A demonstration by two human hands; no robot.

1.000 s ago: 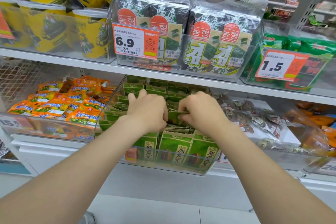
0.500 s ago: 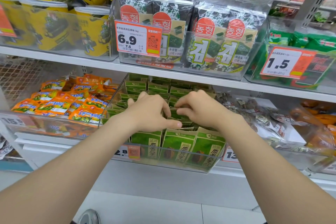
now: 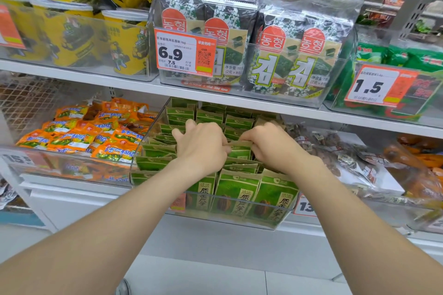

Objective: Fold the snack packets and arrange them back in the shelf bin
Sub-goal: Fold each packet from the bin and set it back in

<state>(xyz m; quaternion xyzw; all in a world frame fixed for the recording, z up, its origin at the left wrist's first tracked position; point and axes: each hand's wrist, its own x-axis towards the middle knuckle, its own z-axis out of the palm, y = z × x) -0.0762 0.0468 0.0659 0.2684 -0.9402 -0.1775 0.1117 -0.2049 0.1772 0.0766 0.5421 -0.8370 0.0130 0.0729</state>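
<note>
Two hands meet on one green-and-tan foil snack packet (image 3: 240, 151): left hand (image 3: 201, 147) and right hand (image 3: 273, 146) each pinch its top edge, fingers curled. The packet stands mid-row in the clear plastic shelf bin (image 3: 215, 217), among matching green packets (image 3: 237, 189). Orange sachets (image 3: 79, 134) lie to the left.

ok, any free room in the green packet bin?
No bare floor shows in the clear bin: green packets fill it front to back, left hand and right hand crowding the middle. Hand room only above them, under the upper shelf.
</note>
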